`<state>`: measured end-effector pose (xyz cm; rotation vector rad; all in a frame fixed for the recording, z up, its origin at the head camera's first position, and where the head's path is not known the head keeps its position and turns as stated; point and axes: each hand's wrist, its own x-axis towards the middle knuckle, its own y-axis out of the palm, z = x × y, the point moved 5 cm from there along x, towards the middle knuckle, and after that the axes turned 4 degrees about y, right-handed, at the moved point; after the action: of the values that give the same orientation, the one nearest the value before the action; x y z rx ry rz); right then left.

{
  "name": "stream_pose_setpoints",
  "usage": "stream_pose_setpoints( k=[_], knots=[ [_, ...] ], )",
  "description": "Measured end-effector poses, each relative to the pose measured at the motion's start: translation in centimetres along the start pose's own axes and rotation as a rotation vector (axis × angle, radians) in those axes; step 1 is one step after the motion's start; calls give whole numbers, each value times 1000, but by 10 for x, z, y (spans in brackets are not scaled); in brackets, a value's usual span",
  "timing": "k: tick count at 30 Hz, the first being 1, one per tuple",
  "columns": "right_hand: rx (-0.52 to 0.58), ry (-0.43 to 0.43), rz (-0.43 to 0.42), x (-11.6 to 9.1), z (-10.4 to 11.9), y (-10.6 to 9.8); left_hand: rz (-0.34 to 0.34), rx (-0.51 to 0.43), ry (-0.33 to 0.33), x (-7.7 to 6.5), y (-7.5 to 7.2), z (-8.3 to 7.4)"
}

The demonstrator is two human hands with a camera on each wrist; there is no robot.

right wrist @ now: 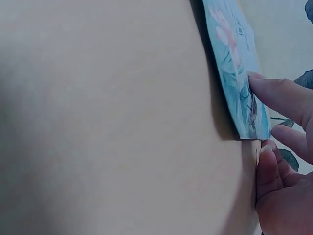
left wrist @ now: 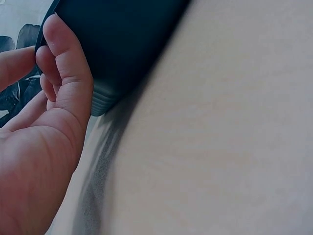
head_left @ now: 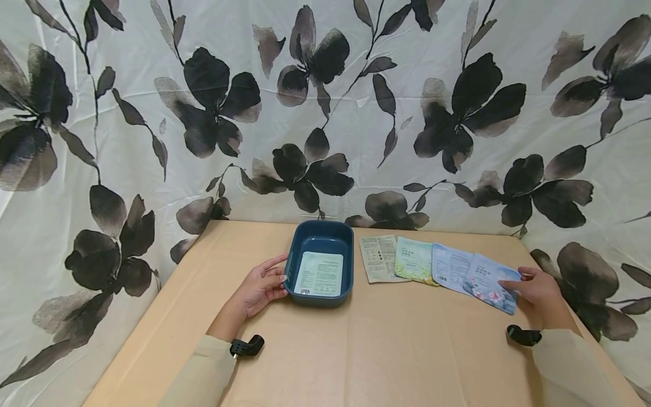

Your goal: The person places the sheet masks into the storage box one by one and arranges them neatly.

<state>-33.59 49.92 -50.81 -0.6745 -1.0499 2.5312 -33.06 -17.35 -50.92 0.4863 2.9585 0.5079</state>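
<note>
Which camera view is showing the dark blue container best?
The head view: it shows the whole dark blue container, rim and inside, with a pale packet lying in it. The left wrist view shows only part of its rim and outer wall, touched by the left hand. The right wrist view does not show it.

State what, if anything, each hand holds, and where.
Left hand: blue tub, by its left rim. Right hand: touching the rightmost packet at its right end; grip unclear.

A floral cloth (head_left: 325,116) hangs behind a tan table (head_left: 396,345).
</note>
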Motion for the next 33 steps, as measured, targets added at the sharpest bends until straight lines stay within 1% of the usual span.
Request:
stream_pose_setpoints(
  k=[10, 15, 18, 22, 27, 33],
  knots=[
    [-4, 3, 31, -2, 2, -1, -6, -1, 2, -1, 0, 0],
    [-13, 15, 59, -3, 3, 0, 12, 3, 14, 0, 0, 0],
    [-20, 8, 80, -2, 3, 0, 23, 0, 17, 0, -1, 0],
    [5, -6, 102, 0, 1, -1, 32, -10, 18, 0, -1, 0],
    [5, -11, 90, 3, 0, 1, 35, -12, 16, 0, 0, 0],
    [43, -16, 64, 6, -2, 1, 38, -10, 9, 0, 0, 0]
  ],
)
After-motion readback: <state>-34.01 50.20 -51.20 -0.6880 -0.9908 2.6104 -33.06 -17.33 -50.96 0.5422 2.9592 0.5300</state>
